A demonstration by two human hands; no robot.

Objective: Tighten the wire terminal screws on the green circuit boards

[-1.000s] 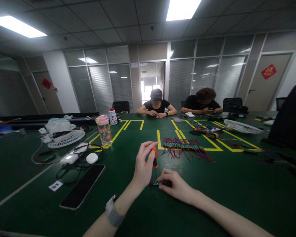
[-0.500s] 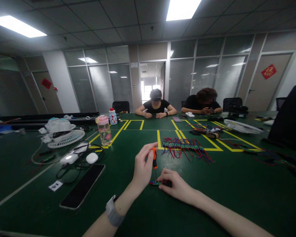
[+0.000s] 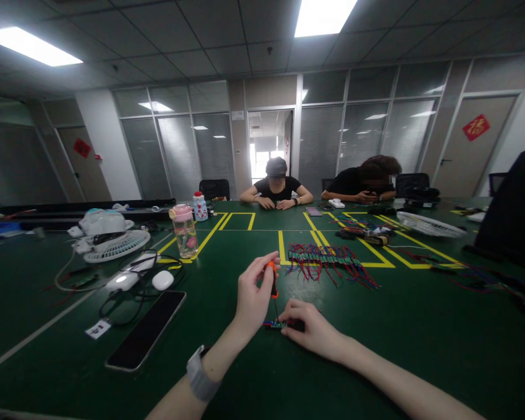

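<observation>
The left hand (image 3: 252, 294) is curled around a screwdriver (image 3: 274, 287) with an orange and black handle, thumb on the near side and fingers bent over the top. It keeps the tool almost upright, and the thin shaft runs down to a small green circuit board (image 3: 277, 325) lying on the dark green worktop (image 3: 227, 385), right in front of the person. Whether the tip sits in a screw is too small for me to make out. The right hand (image 3: 308, 326) comes in low from the other side, thumb and forefinger drawn nearly together on the board's right end, the other fingers tucked in. Short red and blue wires poke out at the board's left end.

Just beyond the hands, a row of similar boards (image 3: 324, 255) lies side by side, their wires splayed in every direction (a proper tangle, seen from here), partly over yellow tape (image 3: 376, 265). Over on the left I see a dark-screened phone (image 3: 146, 331), a rounded white case (image 3: 163, 280) near some black cable, and a pink-lidded bottle (image 3: 184, 233). Two people in black tops sit across the worktop, heads bent. A grey band (image 3: 202, 376) circles the person's left wrist.
</observation>
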